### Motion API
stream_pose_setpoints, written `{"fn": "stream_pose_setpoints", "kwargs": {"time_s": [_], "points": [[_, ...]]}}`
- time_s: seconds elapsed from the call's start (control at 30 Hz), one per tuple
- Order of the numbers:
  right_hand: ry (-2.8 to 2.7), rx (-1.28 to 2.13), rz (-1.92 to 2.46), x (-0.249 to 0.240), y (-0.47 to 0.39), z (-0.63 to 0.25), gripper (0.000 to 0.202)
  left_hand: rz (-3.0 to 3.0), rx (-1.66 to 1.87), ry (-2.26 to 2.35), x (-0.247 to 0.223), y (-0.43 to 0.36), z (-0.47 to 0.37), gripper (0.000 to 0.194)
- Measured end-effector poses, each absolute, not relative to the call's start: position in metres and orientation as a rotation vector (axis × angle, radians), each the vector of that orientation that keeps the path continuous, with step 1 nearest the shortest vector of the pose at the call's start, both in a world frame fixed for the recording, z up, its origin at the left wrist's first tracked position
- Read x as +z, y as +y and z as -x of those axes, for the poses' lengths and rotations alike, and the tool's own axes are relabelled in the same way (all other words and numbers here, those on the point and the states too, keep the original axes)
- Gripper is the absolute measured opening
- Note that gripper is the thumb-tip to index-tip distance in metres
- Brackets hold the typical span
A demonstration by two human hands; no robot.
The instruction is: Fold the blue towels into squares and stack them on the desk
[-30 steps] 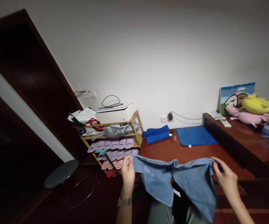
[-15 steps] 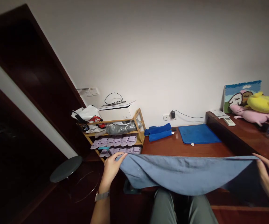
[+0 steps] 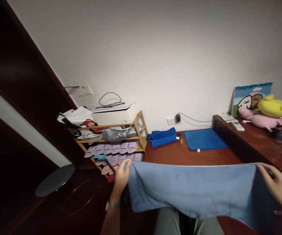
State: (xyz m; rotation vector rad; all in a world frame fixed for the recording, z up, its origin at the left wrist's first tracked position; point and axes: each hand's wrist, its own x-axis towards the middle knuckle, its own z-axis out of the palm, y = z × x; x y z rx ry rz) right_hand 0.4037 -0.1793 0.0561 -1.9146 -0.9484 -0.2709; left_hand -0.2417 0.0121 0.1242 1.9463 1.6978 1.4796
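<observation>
Head view: pinching wide blue-grey cloth (image 3: 189, 187) with left hand (image 3: 122, 177) and right hand (image 3: 280, 186), near flat brown wooden table (image 3: 170, 155); pull evenly, sideways.

A cloth (image 3: 194, 186) spans from left hand (image 3: 122, 176) to right hand (image 3: 279, 182), before the surface (image 3: 192, 158). Behind it, a towel (image 3: 164, 137) lies left of a mat (image 3: 205, 138). Further left stands a rack (image 3: 143, 143) holding slippers (image 3: 115, 148); rightward, toys (image 3: 274, 107) lie before a picture (image 3: 245, 101).

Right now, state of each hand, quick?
Left hand: closed, holding the blue-grey cloth near its upper left corner.
Right hand: closed, holding it near its upper right corner.
</observation>
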Motion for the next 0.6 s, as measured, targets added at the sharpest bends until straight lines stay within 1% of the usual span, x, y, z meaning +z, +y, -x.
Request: {"fn": "stream_pose_setpoints", "kwargs": {"time_s": [0.07,0.13,0.27,0.4,0.5,0.6], "points": [[-0.977,-0.078,1.923,0.034,-0.162,-0.405,0.065,-1.936,1.397,1.719,0.087,0.032,0.239,0.052],[-0.957,0.005,1.939,0.019,-0.144,-0.412,0.068,-1.973,1.304,1.741,0.061,0.054,0.239,0.050],[-0.997,0.018,1.973,0.016,-0.090,-0.435,0.070,-2.122,1.159,1.827,0.041,0.117,0.229,0.045],[-1.101,0.026,1.974,0.005,-0.001,-0.452,0.071,-2.231,0.987,1.859,0.022,0.195,0.195,0.037],[-1.144,0.048,2.046,-0.030,0.060,-0.461,0.066,-2.280,0.809,1.904,-0.010,0.238,0.171,0.029],[-1.203,0.124,2.205,-0.073,0.096,-0.468,0.059,-2.308,0.632,1.973,-0.047,0.258,0.158,0.024]]}}
